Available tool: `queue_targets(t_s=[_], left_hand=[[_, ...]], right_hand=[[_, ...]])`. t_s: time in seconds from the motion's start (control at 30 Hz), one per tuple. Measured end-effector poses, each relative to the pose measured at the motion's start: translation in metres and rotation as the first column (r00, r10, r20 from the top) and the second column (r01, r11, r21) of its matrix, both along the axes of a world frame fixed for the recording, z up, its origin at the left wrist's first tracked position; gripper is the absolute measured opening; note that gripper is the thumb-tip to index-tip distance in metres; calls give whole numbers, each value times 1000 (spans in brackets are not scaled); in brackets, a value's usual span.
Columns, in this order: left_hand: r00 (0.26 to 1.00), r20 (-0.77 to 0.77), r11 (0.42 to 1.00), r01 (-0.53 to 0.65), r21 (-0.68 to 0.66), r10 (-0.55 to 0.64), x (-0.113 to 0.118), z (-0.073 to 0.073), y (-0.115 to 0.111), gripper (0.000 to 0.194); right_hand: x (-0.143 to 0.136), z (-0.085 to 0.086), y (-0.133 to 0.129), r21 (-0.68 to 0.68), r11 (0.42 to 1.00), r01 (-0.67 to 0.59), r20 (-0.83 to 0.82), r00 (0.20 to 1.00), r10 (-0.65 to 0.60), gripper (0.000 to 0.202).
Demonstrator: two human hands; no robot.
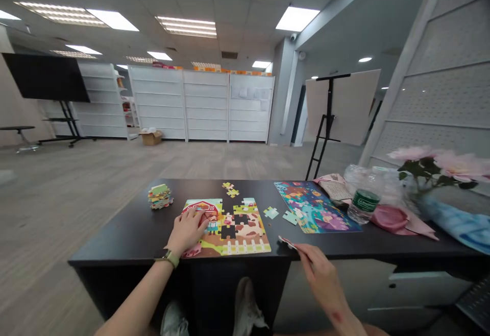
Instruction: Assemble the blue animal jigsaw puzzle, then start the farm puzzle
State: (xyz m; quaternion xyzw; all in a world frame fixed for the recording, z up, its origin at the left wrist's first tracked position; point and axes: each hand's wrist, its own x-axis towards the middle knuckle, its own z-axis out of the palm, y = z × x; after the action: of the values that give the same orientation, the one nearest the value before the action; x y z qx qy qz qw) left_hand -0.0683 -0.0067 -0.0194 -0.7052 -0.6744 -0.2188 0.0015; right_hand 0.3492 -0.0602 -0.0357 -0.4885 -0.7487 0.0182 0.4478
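A farm-scene jigsaw puzzle (248, 231) with a cow, a red barn and a white fence lies on the dark table, with gaps in its middle and upper part. My left hand (190, 229) rests flat on its left side, fingers spread, covering part of the picture. Just right of the puzzle, over the table's front edge, my right hand (317, 269) pinches a puzzle piece (287, 243) seen nearly edge-on. Two pale green loose pieces (271, 213) lie between the puzzle and a blue picture sheet (317, 208). More yellowish loose pieces (230, 189) are behind the puzzle.
A stack of puzzle pieces (160, 196) stands at the table's left. On the right are a plastic bottle (363, 200), a pink cloth item (390, 218) and pink flowers (451, 162). An easel (325, 121) stands beyond the table (126, 229).
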Motion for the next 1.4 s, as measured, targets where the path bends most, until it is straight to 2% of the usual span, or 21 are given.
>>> queue_targets(t_s=[0.1, 0.17, 0.27, 0.33, 0.4, 0.5, 0.63, 0.8, 0.9, 1.0, 1.1, 1.2, 1.3, 1.4], left_hand=[[999, 43, 1000, -25, 0, 25, 1, 5, 0, 38], [995, 82, 999, -48, -11, 49, 0, 7, 3, 37], [983, 155, 995, -92, -38, 97, -4, 11, 10, 41], [975, 192, 993, -103, -49, 111, -9, 13, 13, 42], [974, 216, 997, -69, -38, 75, -13, 13, 13, 39], [970, 238, 998, 46, 37, -53, -16, 11, 7, 35], [961, 245, 990, 115, 78, -131, -7, 13, 1, 30], [951, 217, 975, 223, 14, -220, 9, 27, 2, 29], [959, 168, 970, 239, -50, -228, 7, 32, -1, 35], [969, 121, 967, 228, -117, -214, -6, 30, -5, 42], [983, 92, 970, 175, -169, -161, -23, 26, -9, 46], [988, 101, 962, 136, -238, -115, -40, 26, -15, 59], [979, 166, 934, 170, -315, -122, -53, 31, -26, 69], [968, 209, 934, 200, -295, -141, -61, 33, -36, 65]], right_hand=[[6, 6, 11, 21, 999, 48, -38, 998, -47, 23], [-1, 15, 21, -1, 1000, 28, -66, 997, -28, 22], [-30, 31, 41, -45, 991, -123, -75, 990, 120, 20], [-57, 41, 58, -76, 966, -246, -48, 969, 243, 20], [-84, 47, 78, -114, 930, -350, -2, 936, 352, 23], [-111, 49, 110, -174, 862, -476, 88, 864, 495, 31], [-119, 41, 134, -260, 792, -552, 199, 772, 603, 33], [-113, 41, 137, -272, 770, -578, 206, 746, 633, 32], [-113, 48, 137, -270, 783, -560, 158, 776, 610, 30], [-115, 54, 137, -283, 789, -546, 137, 791, 597, 24], [-118, 54, 136, -352, 756, -551, 168, 758, 631, 30], [-120, 51, 135, -394, 744, -540, 151, 760, 632, 25], [-123, 53, 135, -393, 749, -534, 120, 777, 617, 29], [-128, 63, 133, -394, 761, -516, 126, 790, 600, 41]])
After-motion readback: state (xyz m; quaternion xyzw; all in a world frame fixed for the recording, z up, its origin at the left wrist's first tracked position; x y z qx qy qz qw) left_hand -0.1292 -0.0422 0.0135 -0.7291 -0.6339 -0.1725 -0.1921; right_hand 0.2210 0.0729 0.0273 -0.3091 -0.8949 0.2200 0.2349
